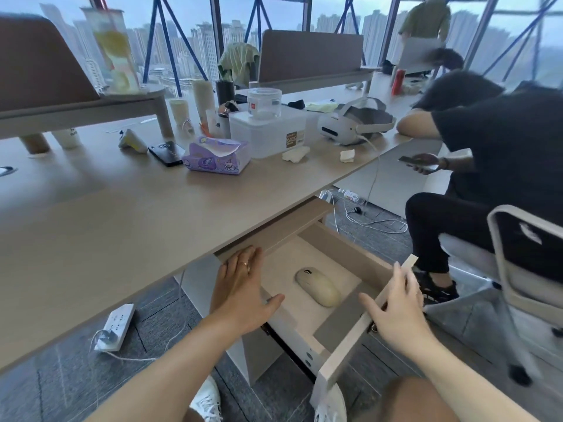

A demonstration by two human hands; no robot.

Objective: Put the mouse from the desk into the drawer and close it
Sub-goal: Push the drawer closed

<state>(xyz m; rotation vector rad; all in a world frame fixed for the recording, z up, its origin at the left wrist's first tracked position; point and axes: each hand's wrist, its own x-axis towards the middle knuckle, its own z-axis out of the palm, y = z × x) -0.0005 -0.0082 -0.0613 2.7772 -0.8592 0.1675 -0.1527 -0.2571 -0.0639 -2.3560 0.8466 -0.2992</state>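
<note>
Right hand (pixel 393 312) fingers (pixel 399 277) curled over the top edge of the drawer front (pixel 362 324), thumb on the inner face: closed on the panel. Left hand (pixel 243 287) fingers (pixel 248 260) spread flat and empty, laid along the left wall of the drawer (pixel 341 254), just under the table (pixel 122 223) edge; holding nothing. Mouse (pixel 318 286) lying flat on the drawer floor, roughly central, apart from every wall and from both hands. Placement step judged complete; closing step outstanding, drawer pulled well out. Mouse likely light, rigid, smooth-shelled, free to slide on the bare floor under a hard push; moderate closing speed advised. If repositioning is needed, grip across the two long sides, not the top buttons. Drawer front stiff board; best pushed from the outer face or held at the top edge near the middle, to keep the runners square. Left hand to be withdrawn before closing: pinch risk between drawer wall and table underside. Beyond the drawer: tissue box (pixel 214 156), phone (pixel 167 153) and headset (pixel 353 123) on the table, power strip (pixel 117 325) on the floor, seated person (pixel 487 147) at right, clear of the drawer.
</note>
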